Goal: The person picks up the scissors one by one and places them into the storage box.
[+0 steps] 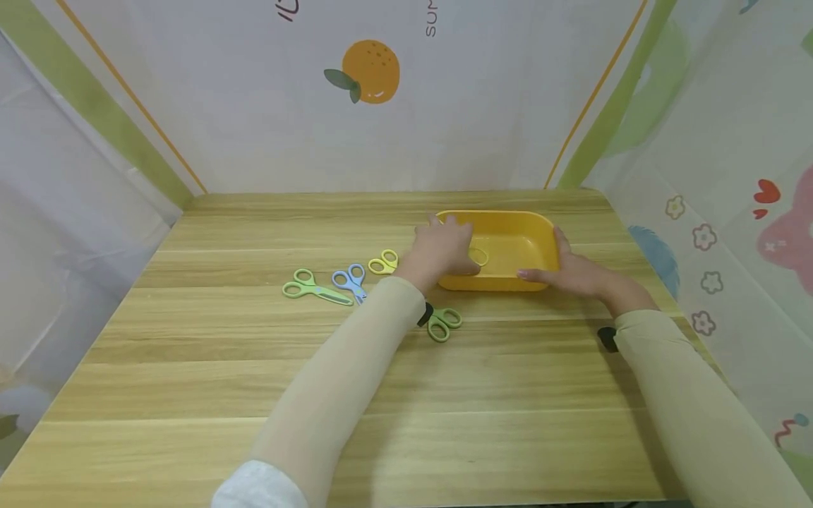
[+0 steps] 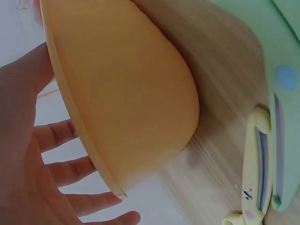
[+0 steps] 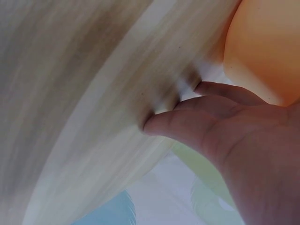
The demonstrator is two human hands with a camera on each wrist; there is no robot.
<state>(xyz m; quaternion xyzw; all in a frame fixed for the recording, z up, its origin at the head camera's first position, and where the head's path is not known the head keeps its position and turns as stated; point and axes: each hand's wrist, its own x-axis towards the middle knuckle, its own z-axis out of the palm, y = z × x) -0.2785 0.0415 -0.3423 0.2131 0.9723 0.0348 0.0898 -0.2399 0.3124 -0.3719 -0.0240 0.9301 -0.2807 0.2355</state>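
Observation:
A yellow plastic basin [image 1: 508, 283] stands at the table's back right. My left hand [image 1: 444, 247] is over its left end, with fingers straight and spread along the rim in the left wrist view. A yellow loop [image 1: 486, 257], like a scissors handle, shows inside beside that hand. My right hand [image 1: 581, 275] holds the basin's right front corner, thumb over the rim, while other fingertips touch the tabletop in the right wrist view. Left of the basin lie light green scissors [image 1: 306, 285], blue scissors [image 1: 349, 280], yellow scissors [image 1: 384, 263] and darker green scissors [image 1: 444, 322], partly under my left arm.
The wooden table [image 1: 508, 409] meets a white printed sheet [image 1: 286, 127] at the back. Another printed sheet [image 1: 737, 282] hangs close by the right edge, near my right arm. The left forearm crosses above the scissors.

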